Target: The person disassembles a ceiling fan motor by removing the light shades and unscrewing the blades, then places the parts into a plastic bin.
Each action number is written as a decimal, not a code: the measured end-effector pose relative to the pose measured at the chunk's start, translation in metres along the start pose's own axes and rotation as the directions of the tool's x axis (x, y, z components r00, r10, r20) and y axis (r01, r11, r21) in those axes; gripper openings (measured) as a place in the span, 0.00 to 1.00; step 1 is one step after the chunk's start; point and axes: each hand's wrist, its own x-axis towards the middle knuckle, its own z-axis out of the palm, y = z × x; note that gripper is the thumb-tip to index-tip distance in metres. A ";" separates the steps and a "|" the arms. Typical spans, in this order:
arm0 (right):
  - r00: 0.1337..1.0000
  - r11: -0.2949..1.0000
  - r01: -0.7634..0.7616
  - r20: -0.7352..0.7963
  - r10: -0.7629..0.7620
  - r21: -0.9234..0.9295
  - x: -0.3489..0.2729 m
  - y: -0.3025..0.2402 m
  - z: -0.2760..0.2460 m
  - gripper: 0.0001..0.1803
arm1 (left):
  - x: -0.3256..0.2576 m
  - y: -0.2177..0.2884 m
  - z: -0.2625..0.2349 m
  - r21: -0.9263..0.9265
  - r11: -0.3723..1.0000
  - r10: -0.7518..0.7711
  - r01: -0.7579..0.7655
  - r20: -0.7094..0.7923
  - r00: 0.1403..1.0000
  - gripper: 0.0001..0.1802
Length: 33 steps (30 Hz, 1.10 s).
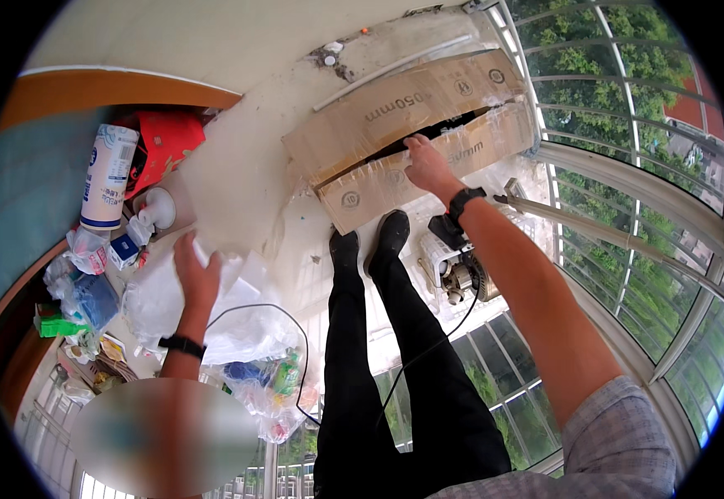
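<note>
My right hand (430, 165) reaches forward to a long brown cardboard box (403, 112), its fingers curled at the edge of the near flap (453, 158). A dark gap runs along the top of the box between its two flaps, and torn clear tape clings to its left end. Off to the left, my left hand (197, 274) hangs with thumb and fingers apart, holding nothing. Beneath and beside it spreads a white plastic bag (250, 324). Each wrist wears a dark band.
Left stand a wrapped paper towel roll (108, 179), a red bag (171, 141), a small blue-and-white box (123, 251) and several plastic bags. A white crate with metal machinery (462, 274) sits right of my feet. A black cable (295, 320) crosses near my legs. Barred windows (628, 175) line the right.
</note>
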 end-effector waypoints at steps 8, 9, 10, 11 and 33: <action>0.987 0.979 0.063 0.161 -0.031 -0.195 0.002 -0.014 -0.005 0.10 | 0.120 0.220 0.172 0.063 0.924 0.370 -0.377 0.102 0.924 0.39; 0.991 0.984 0.010 0.131 0.014 -0.180 -0.013 -0.007 -0.005 0.10 | 0.125 0.231 0.184 0.079 0.900 0.421 -0.429 0.099 0.902 0.40; 0.993 0.987 0.028 0.118 -0.009 -0.161 -0.021 -0.003 -0.004 0.11 | 0.128 0.238 0.192 0.099 0.873 0.470 -0.478 0.096 0.878 0.42; 0.995 0.989 0.004 0.095 0.010 -0.147 -0.026 0.000 -0.004 0.10 | 0.127 0.238 0.196 0.032 0.894 0.435 -0.446 0.167 0.885 0.44; 0.991 0.980 -0.101 -0.067 0.114 0.172 -0.147 0.002 -0.009 0.07 | 0.227 0.203 0.128 -0.110 0.921 0.378 -0.374 0.488 0.787 0.13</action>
